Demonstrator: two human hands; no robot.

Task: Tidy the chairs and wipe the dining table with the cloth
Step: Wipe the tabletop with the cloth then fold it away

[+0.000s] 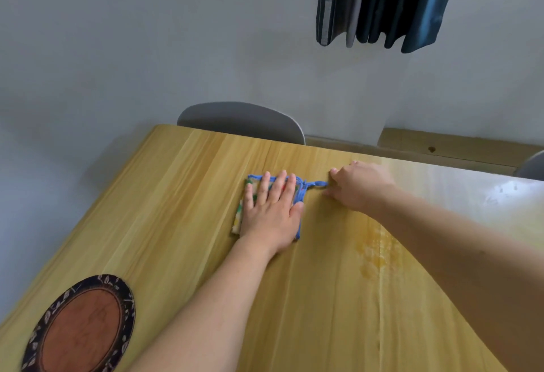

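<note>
A small folded cloth [298, 195] with a blue border and coloured print lies near the far middle of the wooden dining table [182, 195]. My left hand [272, 210] lies flat on top of it, fingers straight and spread, covering most of it. My right hand [357, 185] sits just to the right of the cloth, fingers curled at the cloth's blue loop [316, 185], which stretches out towards it. A grey chair [241, 120] stands tucked in at the table's far edge. A second grey chair [532, 167] shows only as a corner at the right edge.
A round mat [82, 327] with a dark patterned rim and brown centre lies at the table's near left. A wet yellowish stain [374, 254] marks the tabletop under my right forearm. Dark clothes [382, 4] hang on the wall above. A wooden ledge [441, 145] runs behind the table.
</note>
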